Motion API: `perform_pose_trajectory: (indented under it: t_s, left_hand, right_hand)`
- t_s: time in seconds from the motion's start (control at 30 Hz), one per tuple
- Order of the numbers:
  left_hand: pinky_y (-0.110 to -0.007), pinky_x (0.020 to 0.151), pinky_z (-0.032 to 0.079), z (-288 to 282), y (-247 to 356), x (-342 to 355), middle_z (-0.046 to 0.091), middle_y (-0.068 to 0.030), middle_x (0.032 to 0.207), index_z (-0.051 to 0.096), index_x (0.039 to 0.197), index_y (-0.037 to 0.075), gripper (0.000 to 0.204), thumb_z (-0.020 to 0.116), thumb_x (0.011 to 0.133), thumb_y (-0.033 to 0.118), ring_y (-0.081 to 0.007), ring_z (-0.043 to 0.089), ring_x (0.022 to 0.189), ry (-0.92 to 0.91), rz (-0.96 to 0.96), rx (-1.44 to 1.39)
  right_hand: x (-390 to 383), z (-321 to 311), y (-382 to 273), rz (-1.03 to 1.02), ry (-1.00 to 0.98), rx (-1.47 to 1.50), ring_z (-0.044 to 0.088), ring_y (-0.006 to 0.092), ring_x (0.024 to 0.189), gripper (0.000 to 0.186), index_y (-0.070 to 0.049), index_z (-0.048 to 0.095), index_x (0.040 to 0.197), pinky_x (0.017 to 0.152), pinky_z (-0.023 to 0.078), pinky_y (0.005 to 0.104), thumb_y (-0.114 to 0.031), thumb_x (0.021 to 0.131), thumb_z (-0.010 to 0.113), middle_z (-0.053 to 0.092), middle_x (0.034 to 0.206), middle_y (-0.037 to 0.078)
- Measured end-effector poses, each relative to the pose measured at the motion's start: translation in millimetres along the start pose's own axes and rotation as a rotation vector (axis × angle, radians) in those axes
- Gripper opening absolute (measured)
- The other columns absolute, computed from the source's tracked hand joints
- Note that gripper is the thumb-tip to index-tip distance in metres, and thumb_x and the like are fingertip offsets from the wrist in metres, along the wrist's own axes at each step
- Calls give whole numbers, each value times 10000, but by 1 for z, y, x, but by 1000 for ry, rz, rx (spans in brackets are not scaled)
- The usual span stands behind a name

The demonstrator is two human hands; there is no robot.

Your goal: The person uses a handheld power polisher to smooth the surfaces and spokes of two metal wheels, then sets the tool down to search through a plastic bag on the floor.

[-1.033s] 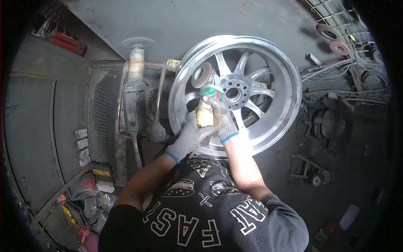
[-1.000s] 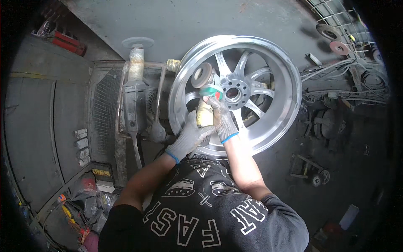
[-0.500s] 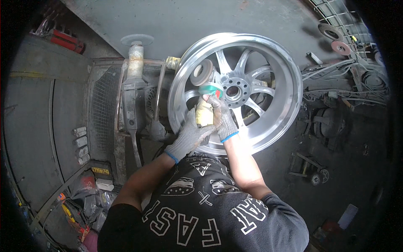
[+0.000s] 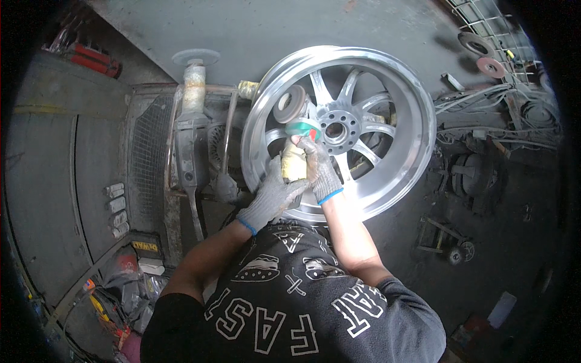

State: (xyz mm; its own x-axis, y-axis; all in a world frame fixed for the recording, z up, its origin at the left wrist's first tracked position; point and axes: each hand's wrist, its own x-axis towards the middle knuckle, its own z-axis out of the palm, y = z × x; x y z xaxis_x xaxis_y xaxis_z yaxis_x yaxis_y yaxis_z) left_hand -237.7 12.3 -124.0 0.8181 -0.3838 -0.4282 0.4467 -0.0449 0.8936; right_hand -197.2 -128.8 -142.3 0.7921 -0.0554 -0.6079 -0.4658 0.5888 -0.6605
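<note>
A silver alloy wheel (image 4: 407, 151) with several spokes lies tilted in front of me. A hand power tool with a yellow-wrapped body (image 4: 295, 168), a green and red collar (image 4: 299, 127) and a round greyish-brown disc (image 4: 292, 106) is over the wheel's left spokes, left of the hub. My left hand (image 4: 271, 195), in a grey knit glove with blue cuff, is closed on the tool's lower left side. My right hand (image 4: 321, 169), gloved alike, grips it from the right, fingers up by the collar. Whether the disc touches the spokes I cannot tell.
Left stands a metal frame with a wrapped shaft (image 4: 193, 91), a bag of tools (image 4: 109, 308) low down. Above the wheel is a grey panel (image 4: 254, 24). Upper right are a wire rack (image 4: 496, 24), loose discs (image 4: 490, 67) and hoses (image 4: 466, 103); a small wheeled stand (image 4: 439, 239) lies lower right.
The tool and both hands sit very slightly higher in the picture, along with the wheel and surroundings, as the view shifts a little. Both grips are unchanged.
</note>
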Motion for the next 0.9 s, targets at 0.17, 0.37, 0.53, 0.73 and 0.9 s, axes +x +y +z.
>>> perform_pose_trajectory:
  t_s: [0.17, 0.37, 0.53, 0.73, 0.9]
  left_hand:
    - [-318, 939, 505, -8, 1, 6, 554, -94, 1222, 361, 1395, -10, 769, 828, 800, 130, -159, 570, 1094, -76, -5, -36]
    - [-319, 958, 493, -8, 22, -1, 550, -95, 1215, 383, 1358, -8, 707, 814, 815, 132, -163, 562, 1106, -99, -44, -36]
    - [-322, 962, 492, -9, 12, 0, 551, -99, 1215, 384, 1353, -11, 692, 806, 823, 128, -167, 564, 1111, -46, -59, 37]
    - [-317, 956, 494, -11, 5, 2, 556, -90, 1223, 420, 1332, -9, 627, 785, 834, 103, -170, 571, 1117, -137, -9, -88]
    - [-308, 947, 502, -11, -15, 7, 556, -82, 1205, 430, 1341, 8, 616, 765, 827, 59, -164, 576, 1102, -124, -100, -283]
  right_hand:
    - [-4, 10, -5, 1, 23, 9, 649, 154, 670, 297, -85, 629, 1018, 602, 568, 323, -179, 803, 811, 631, 834, 20]
    - [-3, 6, -3, -10, 43, 36, 649, 152, 675, 300, -97, 628, 1010, 612, 573, 327, -183, 798, 821, 632, 839, 13]
    - [-6, 9, -7, 35, 78, 23, 650, 160, 685, 301, -94, 625, 1011, 615, 573, 331, -174, 798, 821, 627, 839, 19]
    - [-10, 14, -9, 3, 127, 29, 644, 168, 680, 303, -90, 616, 1013, 608, 572, 337, -150, 797, 818, 618, 843, 27]
    - [-19, 24, -15, 33, 141, 38, 635, 166, 671, 300, -95, 597, 1018, 596, 574, 339, -118, 805, 806, 603, 826, 24]
